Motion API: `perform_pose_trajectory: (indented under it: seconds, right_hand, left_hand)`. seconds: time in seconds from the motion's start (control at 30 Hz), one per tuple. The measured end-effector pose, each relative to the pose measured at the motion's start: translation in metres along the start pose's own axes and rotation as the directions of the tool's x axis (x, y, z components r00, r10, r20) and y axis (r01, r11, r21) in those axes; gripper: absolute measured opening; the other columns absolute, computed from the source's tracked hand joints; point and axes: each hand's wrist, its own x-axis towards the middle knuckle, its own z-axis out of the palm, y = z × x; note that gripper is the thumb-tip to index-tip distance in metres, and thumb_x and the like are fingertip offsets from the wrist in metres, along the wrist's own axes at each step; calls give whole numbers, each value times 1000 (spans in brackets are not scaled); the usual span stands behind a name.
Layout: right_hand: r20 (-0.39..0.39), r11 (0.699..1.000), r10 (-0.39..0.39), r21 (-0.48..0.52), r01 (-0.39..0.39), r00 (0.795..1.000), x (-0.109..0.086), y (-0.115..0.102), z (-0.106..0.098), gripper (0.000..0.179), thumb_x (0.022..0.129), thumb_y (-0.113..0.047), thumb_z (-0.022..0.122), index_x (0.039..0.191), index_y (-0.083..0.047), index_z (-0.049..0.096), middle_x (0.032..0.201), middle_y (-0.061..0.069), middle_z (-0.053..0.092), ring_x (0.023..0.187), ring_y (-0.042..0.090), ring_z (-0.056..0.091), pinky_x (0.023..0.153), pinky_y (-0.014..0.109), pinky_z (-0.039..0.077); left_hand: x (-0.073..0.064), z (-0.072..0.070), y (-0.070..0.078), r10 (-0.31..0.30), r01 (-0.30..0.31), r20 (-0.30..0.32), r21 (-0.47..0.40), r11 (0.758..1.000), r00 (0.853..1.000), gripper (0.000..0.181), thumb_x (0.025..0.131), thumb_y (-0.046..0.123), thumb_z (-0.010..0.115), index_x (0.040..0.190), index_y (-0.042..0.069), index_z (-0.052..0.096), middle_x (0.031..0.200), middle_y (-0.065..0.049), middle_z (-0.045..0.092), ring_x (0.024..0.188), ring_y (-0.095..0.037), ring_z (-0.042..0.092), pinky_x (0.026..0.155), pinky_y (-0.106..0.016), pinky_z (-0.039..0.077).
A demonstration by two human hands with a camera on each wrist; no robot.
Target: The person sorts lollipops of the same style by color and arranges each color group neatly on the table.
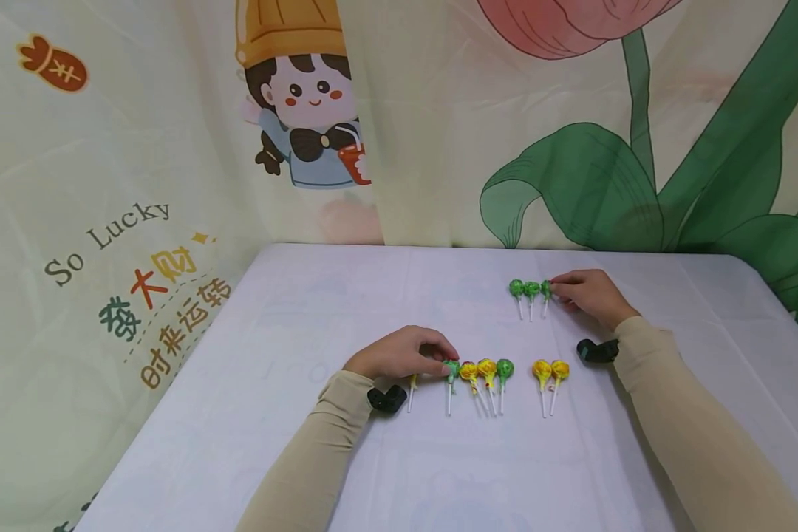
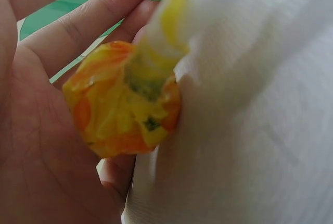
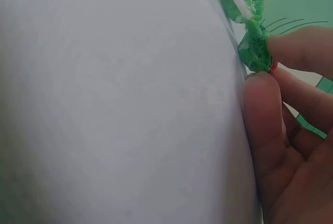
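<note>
My left hand [image 1: 402, 353] pinches a green lollipop [image 1: 451, 371] by its wrapped head, its stick pointing toward me. Beneath that palm lies a yellow lollipop [image 2: 119, 112], large in the left wrist view; the head view shows little more than its stick. Just right of the pinched one are two yellow lollipops [image 1: 487, 369] and a green lollipop [image 1: 505, 369]. Farther back, my right hand [image 1: 593, 294] has thumb and fingertips on the head of another green lollipop [image 3: 255, 52]. Two more green lollipops [image 1: 531, 290] lie close on its left.
A pair of yellow lollipops [image 1: 550, 371] lies apart, to the right of the front row. The table [image 1: 346, 295] has a white cover and meets a printed backdrop [image 1: 425, 148] behind. Black wrist cameras [image 1: 387, 400] sit at both sleeves.
</note>
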Motion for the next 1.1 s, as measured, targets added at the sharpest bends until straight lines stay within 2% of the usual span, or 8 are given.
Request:
perform_pose_trajectory:
  seconds: [0.23, 0.47, 0.67, 1.1]
  right_hand:
    - [22, 1000, 5, -3, -5, 1000, -1, 2, -2, 41, 101, -31, 58, 133, -6, 61, 126, 15, 60, 103, 29, 55, 80, 29, 51]
    - [28, 1000, -28, 12, 27, 999, 0, 7, -3, 47, 101, -36, 60, 135, -4, 60, 127, 16, 61, 105, 29, 59, 82, 30, 51]
    - [26, 999, -22, 26, 21, 999, 1, 10, -4, 46, 101, -36, 59, 135, -4, 59, 127, 16, 61, 102, 28, 60, 81, 27, 52]
    - [-27, 992, -12, 126, 15, 1000, -6, 9, -3, 46, 102, -33, 60, 134, 0, 58, 127, 19, 60, 95, 24, 62, 76, 22, 55]
  left_hand:
    - [1, 0, 0, 0, 0, 3, 5, 1000, 1000, 16, 92, 26, 74, 108, 28, 74, 101, 14, 68, 94, -11, 60, 88, -32, 48]
    - [2, 0, -1, 3, -3, 0, 0, 1000, 1000, 16, 92, 26, 74, 108, 27, 74, 100, 14, 68, 93, -11, 60, 87, -32, 48]
    - [1, 1, -1, 3, -3, -1, 5, 1000, 1000, 16, 92, 26, 74, 108, 28, 74, 100, 13, 68, 93, -11, 59, 87, -32, 48]
    - [1, 0, -1, 1, -1, 5, 7, 1000, 1000, 16, 92, 28, 74, 108, 29, 74, 99, 12, 68, 92, -12, 59, 86, -32, 48]
